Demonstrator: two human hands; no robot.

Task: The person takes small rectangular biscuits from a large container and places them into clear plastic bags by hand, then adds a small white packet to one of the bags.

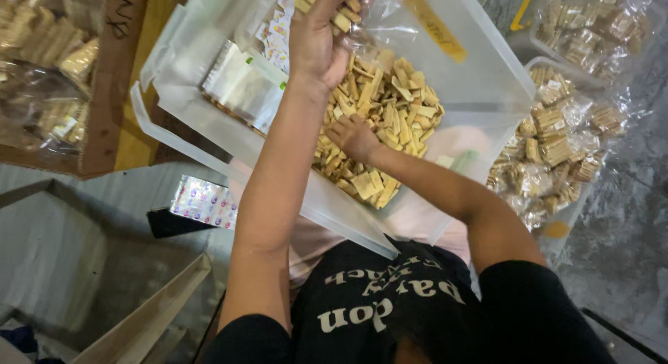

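Hands sorting wafer biscuits in a clear plastic bin, with much loose stock left

Head view: the left hand [321, 30] is raised at the far side of the clear plastic bin [487, 79], fingers curled around a stack of tan wafer biscuits [341, 13]. The right hand [353, 137] rests lower on the loose biscuit pile [390, 120], fingers bent into it; whether it pinches a piece I cannot tell. Silvery wrapper sheets [243, 86] lie at the bin's left. To the right, trays of bagged biscuits [557, 141] look finished, while the pile remains deep.
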